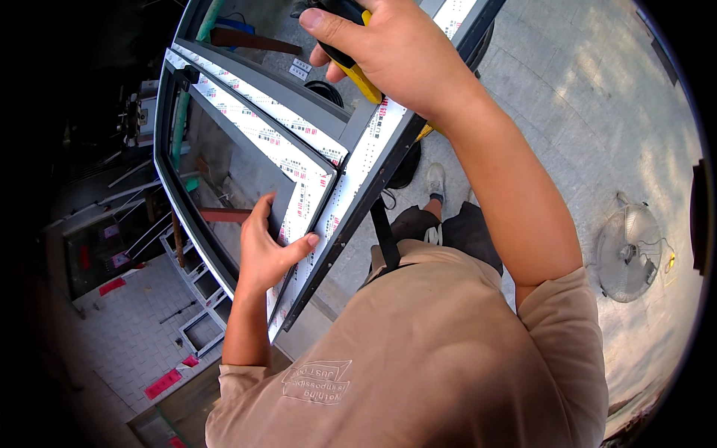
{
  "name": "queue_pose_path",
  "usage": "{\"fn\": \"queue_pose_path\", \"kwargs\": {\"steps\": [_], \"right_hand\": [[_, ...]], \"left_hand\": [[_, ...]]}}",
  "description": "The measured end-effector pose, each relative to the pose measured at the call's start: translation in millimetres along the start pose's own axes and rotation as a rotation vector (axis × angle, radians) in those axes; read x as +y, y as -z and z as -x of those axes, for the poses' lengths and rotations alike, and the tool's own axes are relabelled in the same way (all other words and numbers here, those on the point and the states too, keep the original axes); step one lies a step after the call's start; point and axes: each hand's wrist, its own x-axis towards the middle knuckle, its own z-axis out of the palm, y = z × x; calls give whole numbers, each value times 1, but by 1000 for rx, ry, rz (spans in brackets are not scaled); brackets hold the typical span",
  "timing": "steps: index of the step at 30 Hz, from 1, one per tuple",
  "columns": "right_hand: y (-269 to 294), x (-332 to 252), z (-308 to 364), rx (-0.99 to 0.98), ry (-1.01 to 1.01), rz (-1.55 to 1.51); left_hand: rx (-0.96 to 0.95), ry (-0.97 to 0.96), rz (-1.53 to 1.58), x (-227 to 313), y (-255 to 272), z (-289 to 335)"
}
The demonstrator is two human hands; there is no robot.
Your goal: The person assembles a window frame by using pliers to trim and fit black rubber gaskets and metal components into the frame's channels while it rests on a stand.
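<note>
A grey metal window frame, covered with white printed protective film, stretches diagonally in front of my body. Inside it sits a smaller sash with mitred corners, slightly out of line with the bar beside it. My left hand grips the sash near its lower corner, thumb on the filmed face and fingers over the inner edge. Higher up, at the top edge of the view, my right hand is closed around a black-and-yellow hand tool. The tool's upper end is cut off, so its exact kind is unclear.
Reddish-brown supports and a coiled black cable show through the frame openings. A round fan stands on the concrete floor at right. Small metal frames and pinkish-red strips lie at lower left.
</note>
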Motion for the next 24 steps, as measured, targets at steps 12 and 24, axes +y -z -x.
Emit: {"fn": "queue_pose_path", "kwargs": {"steps": [12, 24], "right_hand": [[-6, -5, 2, -36, 15, 150], [-15, -14, 4, -47, -185, -14]], "left_hand": [[7, -149, -189, -8, -15, 0], [19, -119, -186, 6, -14, 1]]}}
